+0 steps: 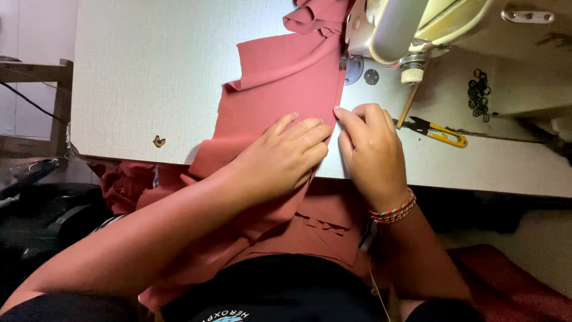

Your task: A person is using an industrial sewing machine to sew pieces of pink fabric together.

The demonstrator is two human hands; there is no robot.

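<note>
Head view: a piece of rust-red fabric (280, 89) lies on the pale sewing table (155, 71), running from the table's near edge up toward the far edge, where it bunches beside the cream sewing machine (405, 24). Its right-hand edge is straight and leads up to the machine's presser foot; more of the same cloth hangs off the near edge into the person's lap.

The left hand (280, 158) lies palm down on the fabric near the near edge, fingers stretched out flat and close together, pressing the cloth to the table rather than gripping it. The right hand (369, 149) rests just beside it, at the fabric's straight edge, fingers curled with the fingertips (341, 113) pinching or pressing that edge; whether cloth is actually held between them cannot be told. The two hands nearly touch at the fingertips. A braided red and green bracelet (393, 211) circles the right wrist.

To the right of the hands, on bare tabletop, lie yellow-handled thread snips (441, 132), and beyond them a small heap of dark rings (478, 92). A small butterfly-shaped mark (158, 141) shows near the near edge on the left.
</note>
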